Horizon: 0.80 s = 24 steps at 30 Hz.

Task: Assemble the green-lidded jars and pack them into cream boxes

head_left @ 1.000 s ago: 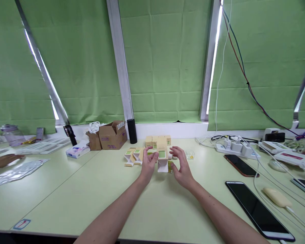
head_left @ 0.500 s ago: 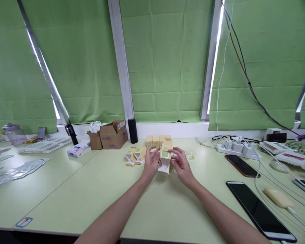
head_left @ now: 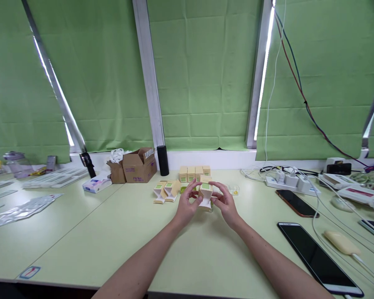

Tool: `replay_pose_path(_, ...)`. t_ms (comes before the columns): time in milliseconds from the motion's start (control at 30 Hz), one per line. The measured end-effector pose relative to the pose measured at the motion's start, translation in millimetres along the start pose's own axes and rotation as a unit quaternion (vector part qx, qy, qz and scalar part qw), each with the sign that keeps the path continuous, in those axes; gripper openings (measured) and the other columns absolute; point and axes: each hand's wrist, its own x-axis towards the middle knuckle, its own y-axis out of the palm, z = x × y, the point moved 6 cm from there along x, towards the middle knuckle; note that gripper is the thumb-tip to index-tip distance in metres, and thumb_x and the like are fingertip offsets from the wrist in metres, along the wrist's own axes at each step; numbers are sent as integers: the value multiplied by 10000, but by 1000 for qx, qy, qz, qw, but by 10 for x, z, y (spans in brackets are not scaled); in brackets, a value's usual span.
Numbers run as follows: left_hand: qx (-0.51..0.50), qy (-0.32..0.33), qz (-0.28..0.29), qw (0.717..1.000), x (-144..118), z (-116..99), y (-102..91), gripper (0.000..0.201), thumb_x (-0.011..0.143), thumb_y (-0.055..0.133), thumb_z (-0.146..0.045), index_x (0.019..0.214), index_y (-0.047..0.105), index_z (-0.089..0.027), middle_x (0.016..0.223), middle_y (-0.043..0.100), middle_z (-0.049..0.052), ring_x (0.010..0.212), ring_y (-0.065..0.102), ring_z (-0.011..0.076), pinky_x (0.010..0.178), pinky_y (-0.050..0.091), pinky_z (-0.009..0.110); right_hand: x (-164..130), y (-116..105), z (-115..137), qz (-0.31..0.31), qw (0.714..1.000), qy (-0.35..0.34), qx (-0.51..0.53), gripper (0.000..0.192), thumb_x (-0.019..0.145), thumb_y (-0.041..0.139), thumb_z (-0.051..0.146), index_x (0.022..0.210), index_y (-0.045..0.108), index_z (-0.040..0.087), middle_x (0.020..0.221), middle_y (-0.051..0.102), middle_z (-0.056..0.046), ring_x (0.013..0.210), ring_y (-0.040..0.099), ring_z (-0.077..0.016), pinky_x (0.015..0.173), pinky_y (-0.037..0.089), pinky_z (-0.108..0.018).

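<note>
Green blinds (head_left: pixel 202 74) cover back wall; pale bench (head_left: pixel 174 257) below. Small beige carton (head_left: pixel 206 190) at centre of bench, between both hands, green panel on top, white flap facing the wearer. Left hand (head_left: pixel 186 207): fingers and thumb pinching carton's left side. Right hand (head_left: pixel 228 208): fingertips on carton's right side, thumb near the flap. Both grasping, neither released. Two similar cartons, flaps out, just left of left hand: outer carton (head_left: pixel 160 191), inner carton (head_left: pixel 172 189). Row of small boxes (head_left: pixel 191 172) right behind. Clear plastic container (head_left: pixel 234 190) near right hand, contents too small to tell. Brown cardboard box (head_left: pixel 140 168) and black cylinder (head_left: pixel 162 161) back left. Power strip (head_left: pixel 291 185) and two phones, smaller phone (head_left: pixel 296 202), larger phone (head_left: pixel 319 255), on right.
</note>
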Motion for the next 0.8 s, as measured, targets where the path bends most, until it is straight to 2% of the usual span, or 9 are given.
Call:
replay_pose_path(233,-7,-20,-29,999,20,27,13,402,817,787,-333,1198,710,-234,1480,575,133,861,675,168,825,561,338,-4,5,-30,14,1000,8,-14,462,849,663,338,1309,619,333,1391,489,-85,1004,704,-249,755,634,-384)
replay_pose_path(400,-19,-29,-33,999,34,59,6,380,815,782,-310,1178,705,-228,1521,537,129,793,666,133,789,572,324,2,-1,-32,6,1000,7,-3,468,830,704,353,1294,652,312,1330,505,-85,937,712,-216,723,623,-345)
replay_pose_path(667,-18,-42,-43,998,2,6,41,350,790,792,-263,1133,726,-235,1479,581,113,757,655,123,744,558,301,4,-24,-32,-13,999,17,-34,441,836,729,383,1269,674,317,1322,517,-80,781,676,-136,693,620,-321)
replay_pose_path(800,-13,-41,-56,998,-13,-2,35,337,774,811,-280,1098,735,-228,1451,607,116,746,648,127,719,542,293,4,-24,-66,-13,998,26,-54,428,861,702,415,1271,653,306,1367,524,-89,799,686,-147,701,627,-325)
